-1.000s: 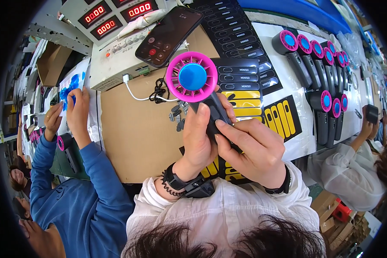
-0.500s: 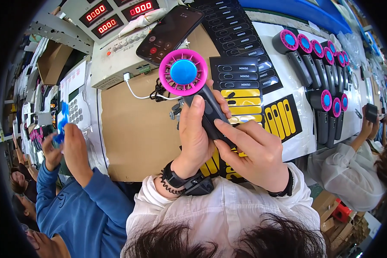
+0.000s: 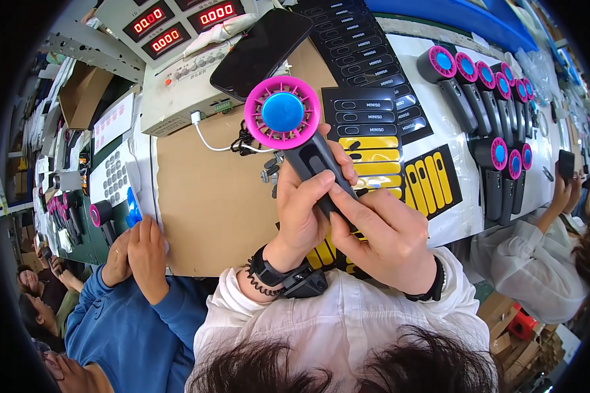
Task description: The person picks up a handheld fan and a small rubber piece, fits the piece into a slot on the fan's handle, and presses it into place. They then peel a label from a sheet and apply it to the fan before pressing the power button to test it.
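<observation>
A handheld fan (image 3: 282, 112) with a pink grille, blue centre and dark grey handle is tilted in front of me, its head up and to the left. My left hand (image 3: 299, 206) is closed round the handle from below, with the thumb lying across its front. My right hand (image 3: 392, 229) has its index fingertip and thumb closed on the lower handle, close to my left thumb. Whether anything small is between those fingertips is hidden. Sheets of yellow strips (image 3: 429, 183) and black labels (image 3: 366, 116) lie beyond and beside my right hand.
A test box (image 3: 189, 98) with red displays stands at the far left, a dark phone (image 3: 262, 56) leaning on it. A white cable (image 3: 206, 137) runs onto the brown board (image 3: 203, 216). Several finished-looking fans (image 3: 498, 154) lie right. A co-worker's hands (image 3: 141, 252) are left, holding something blue.
My left thumb has slid down the handle toward my right fingertips. The phone's screen has gone dark. The co-worker's hands at left have moved right and lower, uncovering another fan there.
</observation>
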Demonstrator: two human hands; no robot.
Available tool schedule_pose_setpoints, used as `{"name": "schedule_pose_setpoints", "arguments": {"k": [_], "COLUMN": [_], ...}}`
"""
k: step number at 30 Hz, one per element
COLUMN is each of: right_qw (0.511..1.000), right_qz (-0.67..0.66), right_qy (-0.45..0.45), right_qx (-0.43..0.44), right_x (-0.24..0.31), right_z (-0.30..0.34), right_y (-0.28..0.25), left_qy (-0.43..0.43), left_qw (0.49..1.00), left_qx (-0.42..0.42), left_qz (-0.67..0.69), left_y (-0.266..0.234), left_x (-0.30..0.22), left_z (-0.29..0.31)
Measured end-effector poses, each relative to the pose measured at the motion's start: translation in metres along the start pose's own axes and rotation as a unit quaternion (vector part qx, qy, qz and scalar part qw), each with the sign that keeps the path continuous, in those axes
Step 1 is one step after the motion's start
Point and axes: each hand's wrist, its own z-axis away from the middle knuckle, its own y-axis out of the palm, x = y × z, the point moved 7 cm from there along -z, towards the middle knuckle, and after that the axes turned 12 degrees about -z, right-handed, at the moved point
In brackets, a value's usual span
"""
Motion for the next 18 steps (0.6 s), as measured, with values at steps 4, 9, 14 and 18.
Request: {"name": "schedule_pose_setpoints", "arguments": {"k": [4, 9, 14, 18], "right_qw": [1.0, 1.0, 1.0, 1.0], "right_qz": [-0.001, -0.005, -0.019, -0.024], "right_qy": [0.002, 0.005, 0.006, 0.015], "right_qx": [0.001, 0.002, -0.006, -0.005], "right_x": [-0.0005, -0.001, -0.001, -0.0009], "right_z": [-0.0006, -0.0018, -0.0029, -0.0024], "right_y": [0.0008, 0.0, -0.0005, 0.0007], "left_qy": [-0.008, -0.017, -0.015, -0.012], "left_qw": [0.999, 0.999, 0.998, 0.999], "left_qx": [-0.029, -0.035, -0.04, -0.038], "left_qz": [-0.021, -0.036, -0.037, -0.015], "left_y": [0.0013, 0.0015, 0.0022, 0.0037], "left_x": [-0.0035, -0.0039, -0.0054, -0.0069], "left_z": [-0.0003, -0.0015, -0.002, -0.0021]}}
